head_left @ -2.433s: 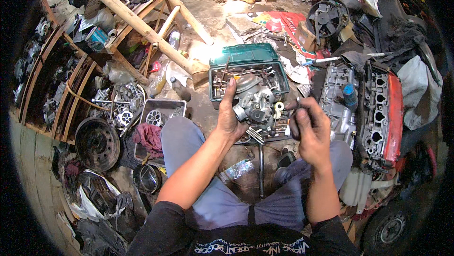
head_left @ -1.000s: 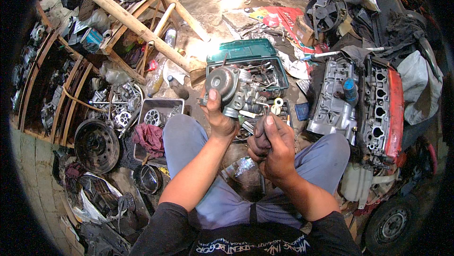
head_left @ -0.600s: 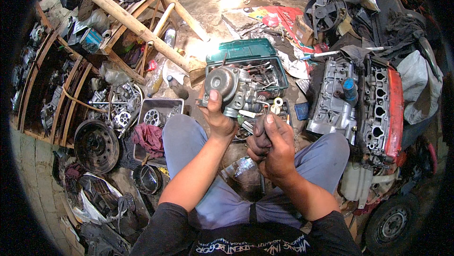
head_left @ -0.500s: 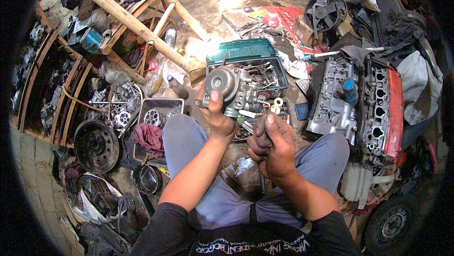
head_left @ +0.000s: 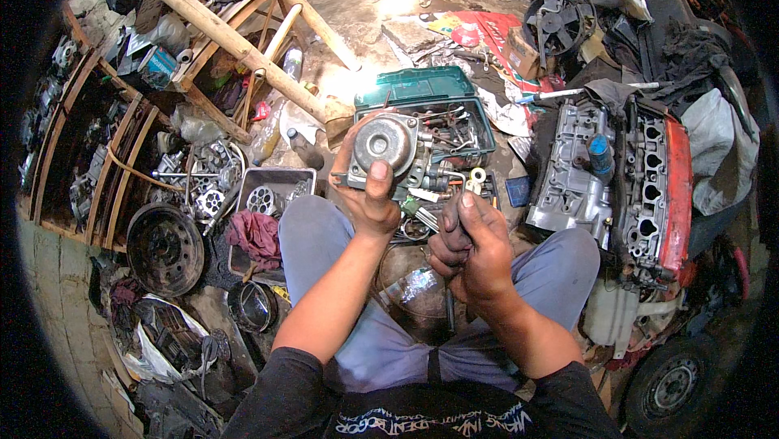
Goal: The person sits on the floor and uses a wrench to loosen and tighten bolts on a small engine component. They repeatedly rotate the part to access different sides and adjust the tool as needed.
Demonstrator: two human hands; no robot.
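Note:
My left hand (head_left: 369, 204) is wrapped around a carburetor (head_left: 395, 145), the thumb pressed on its edge. The carburetor's round metal cap faces up, and its body with small fittings extends to the right. Just right of it, my right hand (head_left: 475, 240) is closed, thumb pressed against the curled, grease-darkened fingers. Whatever those fingers pinch is too hidden to name. Beyond the carburetor sits an open green toolbox (head_left: 422, 86) holding several metal tools. Between my knees on the floor is a round, dark-rimmed object (head_left: 389, 277), partly covered by my arms.
An engine cylinder head (head_left: 641, 195) and a silver engine cover (head_left: 568, 163) lie at my right. To my left are a grey bin (head_left: 296, 183) with a reddish rag (head_left: 256, 240) and a wheel rim (head_left: 166, 248). A wooden ladder-like frame (head_left: 219, 29) leans at the far left.
My left hand has tilted the carburetor, so its round cap faces me more and sits slightly lower. My right hand has shifted slightly and stays closed.

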